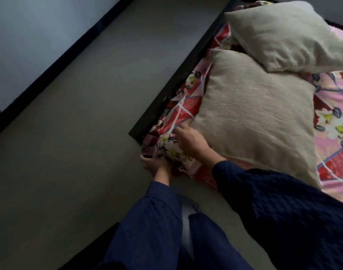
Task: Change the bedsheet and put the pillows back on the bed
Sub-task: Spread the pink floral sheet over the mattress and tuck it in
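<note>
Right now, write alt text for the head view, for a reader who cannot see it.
A person in dark blue sleeves works a floral bedsheet at a bed's corner: the left hand grips the fabric's edge, the right hand lies on top. A beige near pillow lies on the sheet, a far pillow overlapping it.

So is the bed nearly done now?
Nearly. Done: the flowery sheet covers the bed, and the near pillow and far pillow lie on it, the far one overlapping the near one. In hand: the left hand grips the sheet's bunched corner while the right hand rests on it beside the near pillow. Left: tucking that corner in. The rest of the bed is out of view.
</note>
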